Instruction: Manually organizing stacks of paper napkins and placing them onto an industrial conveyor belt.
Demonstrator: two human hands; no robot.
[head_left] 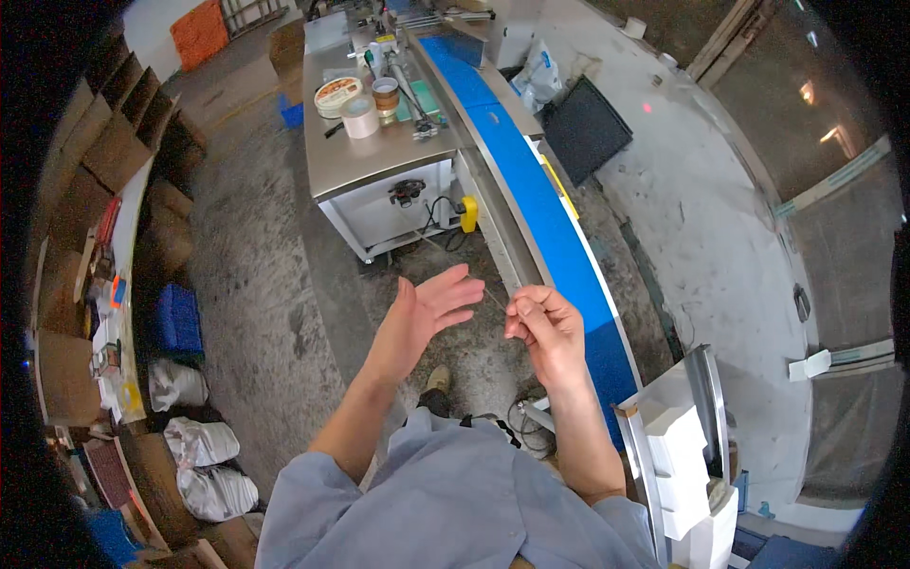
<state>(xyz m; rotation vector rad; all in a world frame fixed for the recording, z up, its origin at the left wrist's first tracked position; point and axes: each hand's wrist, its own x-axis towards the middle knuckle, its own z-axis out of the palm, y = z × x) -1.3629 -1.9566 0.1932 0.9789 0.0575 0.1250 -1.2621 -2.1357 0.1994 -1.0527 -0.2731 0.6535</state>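
Note:
My left hand (424, 318) is held out in mid-air with its fingers stretched and apart, and nothing lies in it. A short way to its right, my right hand (547, 332) is closed in a pinch, thumb against the fingers. A faint thin line seems to run from those fingertips toward the left hand; what it is, I cannot make out. Both hands are above the floor, in front of my grey-blue work coat (427, 503). The blue conveyor belt (545, 218) passes just beyond and to the right of my right hand.
Ahead stands a steel-topped table (379, 161) with tape rolls (360, 118), a round tub (337, 92) and a metal arm. Stacked white boxes (678, 465) sit at the belt's near right end. Shelving, a blue crate (178, 318) and white sacks (213, 484) line the left.

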